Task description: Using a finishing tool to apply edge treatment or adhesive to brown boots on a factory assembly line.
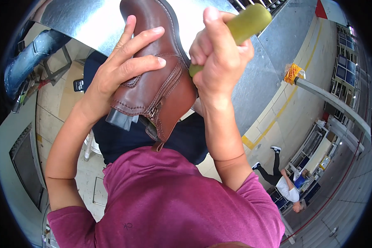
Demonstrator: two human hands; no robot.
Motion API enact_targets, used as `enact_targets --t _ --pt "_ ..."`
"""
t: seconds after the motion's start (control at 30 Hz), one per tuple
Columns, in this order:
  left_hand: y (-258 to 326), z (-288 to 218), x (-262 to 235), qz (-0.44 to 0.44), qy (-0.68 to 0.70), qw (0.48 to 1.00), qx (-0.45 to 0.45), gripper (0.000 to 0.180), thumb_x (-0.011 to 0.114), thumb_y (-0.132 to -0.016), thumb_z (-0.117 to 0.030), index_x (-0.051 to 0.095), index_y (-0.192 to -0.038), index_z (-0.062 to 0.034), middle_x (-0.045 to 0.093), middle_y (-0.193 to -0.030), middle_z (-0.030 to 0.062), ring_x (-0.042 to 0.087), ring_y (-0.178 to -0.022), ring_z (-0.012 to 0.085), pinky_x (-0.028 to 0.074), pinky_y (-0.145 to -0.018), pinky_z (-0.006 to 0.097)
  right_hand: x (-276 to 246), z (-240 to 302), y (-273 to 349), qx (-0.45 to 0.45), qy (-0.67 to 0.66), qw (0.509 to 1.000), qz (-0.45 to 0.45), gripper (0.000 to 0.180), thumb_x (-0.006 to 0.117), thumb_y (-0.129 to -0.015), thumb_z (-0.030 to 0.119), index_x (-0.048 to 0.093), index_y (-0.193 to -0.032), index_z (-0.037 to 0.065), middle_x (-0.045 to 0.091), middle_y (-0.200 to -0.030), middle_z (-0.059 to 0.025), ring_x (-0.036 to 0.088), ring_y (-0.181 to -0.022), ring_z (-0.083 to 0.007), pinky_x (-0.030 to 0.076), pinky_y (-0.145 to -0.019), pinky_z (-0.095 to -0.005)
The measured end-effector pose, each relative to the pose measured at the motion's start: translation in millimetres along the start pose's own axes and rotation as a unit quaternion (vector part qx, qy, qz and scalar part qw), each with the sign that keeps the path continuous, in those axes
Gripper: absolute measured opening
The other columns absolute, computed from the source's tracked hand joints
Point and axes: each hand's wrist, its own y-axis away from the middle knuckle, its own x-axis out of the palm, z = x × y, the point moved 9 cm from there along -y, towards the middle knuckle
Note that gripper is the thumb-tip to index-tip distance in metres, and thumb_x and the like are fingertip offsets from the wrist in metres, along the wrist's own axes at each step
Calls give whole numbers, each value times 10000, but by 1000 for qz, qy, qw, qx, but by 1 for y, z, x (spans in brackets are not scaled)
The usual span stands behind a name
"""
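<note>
A brown leather ankle boot (162, 80) lies tilted over a shiny metal tabletop, its toe pointing away and its top opening toward me. A zip runs up its side, with a small pull loop at the top edge. My left hand (126, 60) steadies the boot, fingers spread across its upper; what lies beneath the palm is hidden. Wrapped in my right hand (221, 56) is an olive-green, round-ended bar (250, 22). Its lower end shows below my fist, against the edge of the boot's sole.
The metal tabletop (268, 70) stretches away to the right. A pole with an orange wrapped end (294, 75) juts in beyond it. At the lower right a person in a white top (287, 188) is by a bench. Someone's jeans-clad leg (33, 58) shows at the left.
</note>
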Motion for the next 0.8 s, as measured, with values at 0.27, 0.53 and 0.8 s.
enact_targets --t 0.27,0.53,0.8 --pt "6 -2 -4 -6 -31 999 -25 375 656 -893 -108 673 -1267 -128 476 -1586 126 299 -1540 413 233 -1267 497 -15 21 -10 65 -129 989 -23 181 653 -987 189 546 -864 111 382 -544 60 380 -389 -74 302 -370 -244" --pt "5 -2 0 -21 -41 999 -3 606 840 -724 -63 650 -1292 -151 473 -1588 125 272 -1546 432 291 -1240 533 -49 -2 31 81 -117 990 1 272 663 -992 247 547 -814 76 383 -514 7 368 -373 -110 321 -381 -288" --pt "7 -2 -2 -29 -17 999 -6 402 656 -889 -99 660 -1287 -162 487 -1571 132 349 -1523 376 196 -1279 522 -36 -6 21 96 -56 994 -4 263 667 -991 244 567 -809 83 383 -518 28 357 -375 -92 307 -369 -268"
